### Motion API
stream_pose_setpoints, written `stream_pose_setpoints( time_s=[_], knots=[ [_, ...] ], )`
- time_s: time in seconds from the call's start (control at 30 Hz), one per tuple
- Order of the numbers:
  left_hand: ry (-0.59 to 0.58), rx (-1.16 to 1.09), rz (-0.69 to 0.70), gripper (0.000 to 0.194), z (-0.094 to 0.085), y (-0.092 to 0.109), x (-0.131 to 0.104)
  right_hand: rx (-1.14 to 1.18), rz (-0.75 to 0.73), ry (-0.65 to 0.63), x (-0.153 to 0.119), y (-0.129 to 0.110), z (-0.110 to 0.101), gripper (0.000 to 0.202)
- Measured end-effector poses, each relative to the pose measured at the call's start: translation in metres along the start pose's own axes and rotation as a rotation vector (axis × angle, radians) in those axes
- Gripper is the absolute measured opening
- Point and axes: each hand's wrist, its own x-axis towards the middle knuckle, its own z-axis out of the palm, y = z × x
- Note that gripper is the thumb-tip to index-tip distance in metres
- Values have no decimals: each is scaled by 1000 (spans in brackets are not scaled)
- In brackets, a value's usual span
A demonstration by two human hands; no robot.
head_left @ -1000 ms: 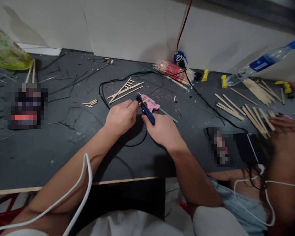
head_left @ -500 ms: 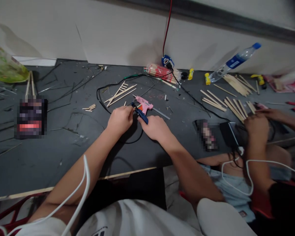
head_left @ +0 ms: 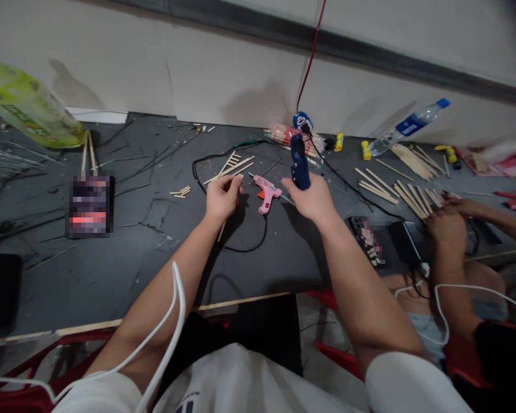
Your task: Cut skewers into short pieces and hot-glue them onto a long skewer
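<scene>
My right hand [head_left: 312, 195] is closed round a dark blue hand tool [head_left: 300, 160], held upright above the table; its exact kind is unclear. My left hand [head_left: 222, 198] pinches a thin wooden stick [head_left: 222, 230], whose lower end shows beneath the palm. Between both hands a pink hot glue gun [head_left: 267, 192] lies on its side, a glue stick poking out of its back. Just beyond my left hand lies a small ladder-like frame of wooden sticks [head_left: 231, 165]. Short cut stick pieces [head_left: 181, 192] are to its left.
A black cable [head_left: 195, 169] loops round the work area. At left are a pixelated phone [head_left: 90, 205] and a green bag [head_left: 30, 106]; at right, a water bottle [head_left: 408, 127], loose sticks [head_left: 376, 186], another phone [head_left: 365, 238] and a co-worker's hands [head_left: 447, 226].
My right hand has lifted the blue tool away from my left hand, to the right and up. The hands are now apart, and the glue gun between them shows fully. The view has shifted slightly.
</scene>
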Motion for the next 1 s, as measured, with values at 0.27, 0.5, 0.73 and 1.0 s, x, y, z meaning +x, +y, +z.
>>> stream_pose_setpoints(
  time_s=[0.27,0.5,0.73,1.0],
  knots=[
    [40,-728,-275,17,-19,21,18,109,-311,-207,170,-69,101,23],
    [15,-933,-350,19,-31,23,23,-16,-411,-314,242,-102,170,30],
    [46,-915,-380,22,-30,17,25,-108,-488,-436,280,-99,196,25],
    [-71,-749,-357,29,-21,17,15,-22,-488,-232,192,-48,92,13]
  ],
)
